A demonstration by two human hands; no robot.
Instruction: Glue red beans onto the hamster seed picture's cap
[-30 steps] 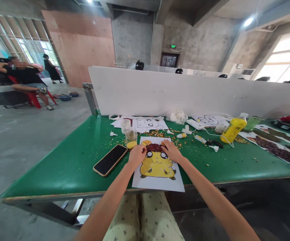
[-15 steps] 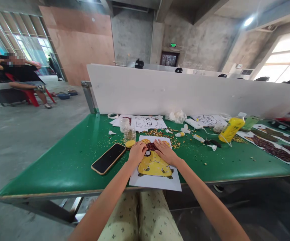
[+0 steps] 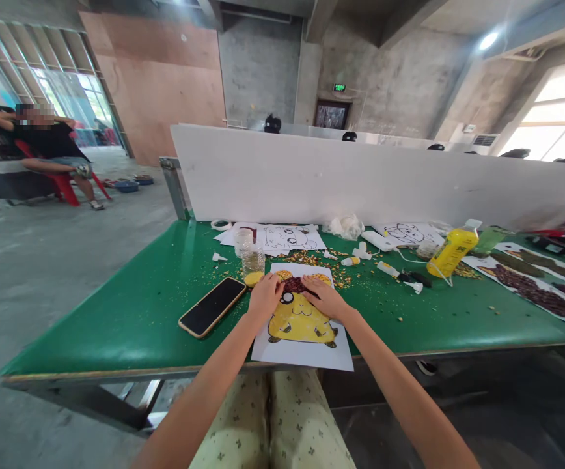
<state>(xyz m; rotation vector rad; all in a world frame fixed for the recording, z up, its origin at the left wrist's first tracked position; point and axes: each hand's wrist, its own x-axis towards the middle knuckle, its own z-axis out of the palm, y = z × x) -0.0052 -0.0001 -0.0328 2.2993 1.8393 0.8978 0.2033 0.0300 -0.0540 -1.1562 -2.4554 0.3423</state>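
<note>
A sheet of paper (image 3: pixel 282 352) bearing a yellow cartoon animal (image 3: pixel 302 319) lies near the table's front edge. Dark red beans (image 3: pixel 294 284) cover the top of the animal's head, between two yellow-grained ears. My left hand (image 3: pixel 265 296) rests along the left side of the beans, fingertips at their edge. On the other side, my right hand (image 3: pixel 325 298) lies with its fingers stretched over the sheet, touching the beans' right edge and hiding one eye. Neither hand appears to hold anything.
Left of the sheet lies a phone (image 3: pixel 213 307); behind it stand a clear plastic jar (image 3: pixel 252 259) and a yellow lid (image 3: pixel 254 279). Loose grains (image 3: pixel 306 258), glue bottles (image 3: pixel 350 261) and a yellow bottle (image 3: pixel 453 251) are farther back. A white partition (image 3: pixel 341 179) borders the table. A person (image 3: pixel 53 140) sits far left.
My hands have shifted slightly on the sheet, and more of the red beans and the right ear now shows between and beyond the fingers. The sheet stays in place.
</note>
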